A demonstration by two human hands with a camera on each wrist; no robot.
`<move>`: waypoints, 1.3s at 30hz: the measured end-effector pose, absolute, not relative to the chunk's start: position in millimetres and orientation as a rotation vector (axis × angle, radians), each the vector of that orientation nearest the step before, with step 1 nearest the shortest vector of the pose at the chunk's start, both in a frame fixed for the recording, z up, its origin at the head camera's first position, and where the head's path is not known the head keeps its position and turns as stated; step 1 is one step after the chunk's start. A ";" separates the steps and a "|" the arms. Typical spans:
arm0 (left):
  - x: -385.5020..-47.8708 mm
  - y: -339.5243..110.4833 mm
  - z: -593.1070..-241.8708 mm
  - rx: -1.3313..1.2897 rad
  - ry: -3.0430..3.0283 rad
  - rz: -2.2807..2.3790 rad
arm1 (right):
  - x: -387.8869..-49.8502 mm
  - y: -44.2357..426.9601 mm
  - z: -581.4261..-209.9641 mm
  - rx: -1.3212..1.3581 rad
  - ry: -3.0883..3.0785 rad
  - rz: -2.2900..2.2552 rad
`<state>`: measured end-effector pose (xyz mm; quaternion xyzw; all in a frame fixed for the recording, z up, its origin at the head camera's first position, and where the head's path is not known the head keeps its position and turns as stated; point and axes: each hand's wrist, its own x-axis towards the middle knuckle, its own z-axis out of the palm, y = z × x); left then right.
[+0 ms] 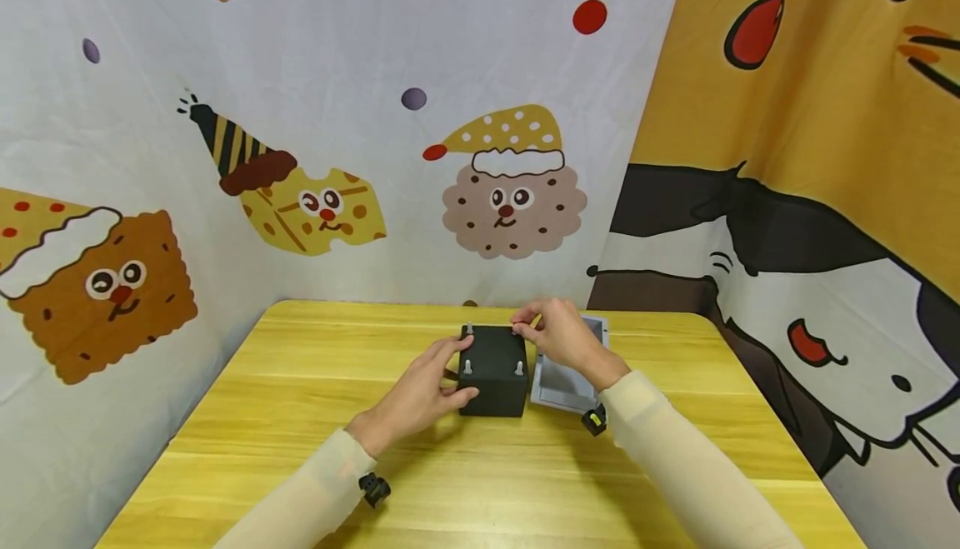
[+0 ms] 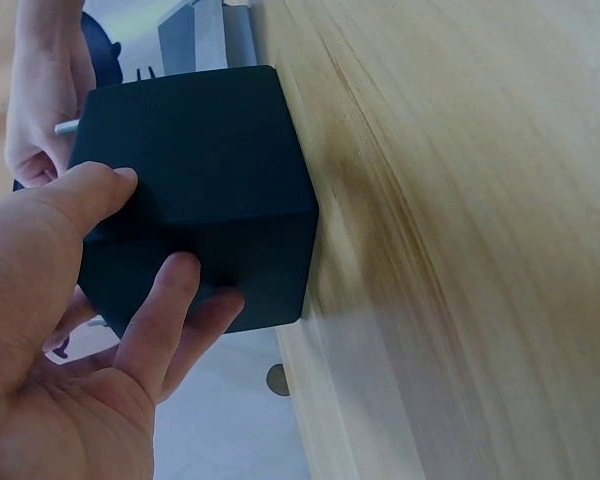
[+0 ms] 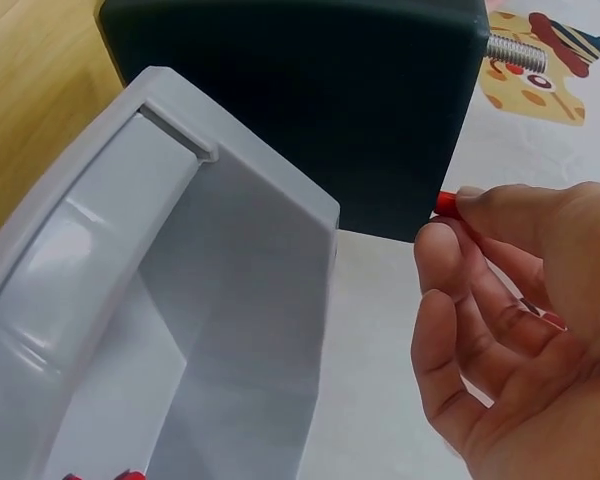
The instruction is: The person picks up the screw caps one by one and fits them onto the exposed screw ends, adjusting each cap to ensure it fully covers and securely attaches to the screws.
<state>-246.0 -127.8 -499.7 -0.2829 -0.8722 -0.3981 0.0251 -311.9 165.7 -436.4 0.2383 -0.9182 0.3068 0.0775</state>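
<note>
A black block (image 1: 492, 397) stands on the table, with threaded metal bolts (image 1: 519, 368) sticking up near its top corners. My left hand (image 1: 420, 386) holds the block from its left side, thumb (image 2: 98, 195) on one face and other fingers round the edge on the neighbouring one. At the far right corner, my right hand (image 1: 561, 334) pinches a small red piece (image 3: 447, 205) between thumb and index finger, against the block's top. The fingers hide most of that piece, and the bolt at this corner cannot be seen.
Right of the block, close beside it, is a grey open bin (image 1: 564, 401). Some small red pieces (image 3: 130, 476) show at the bottom edge of the right wrist view. The wooden table (image 1: 300, 416) meets a printed cloth (image 1: 337, 49) at the back.
</note>
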 end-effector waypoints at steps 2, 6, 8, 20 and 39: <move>-245.5 -127.6 -499.3 -0.874 -2.697 -1.225 | -312.0 165.7 -436.4 0.713 -2.749 0.909; -244.8 -127.6 -498.9 -0.873 -2.696 -1.218 | -311.0 165.7 -435.6 0.710 -2.749 0.896; -244.4 -127.7 -498.9 -0.872 -2.697 -1.218 | -310.5 165.8 -435.7 0.712 -2.751 0.897; -245.2 -127.6 -498.5 -0.867 -2.701 -1.242 | -307.0 168.9 -433.1 0.742 -2.760 0.868; -243.9 -126.4 -498.2 -0.859 -2.706 -1.217 | -302.2 185.6 -430.4 0.727 -2.718 0.816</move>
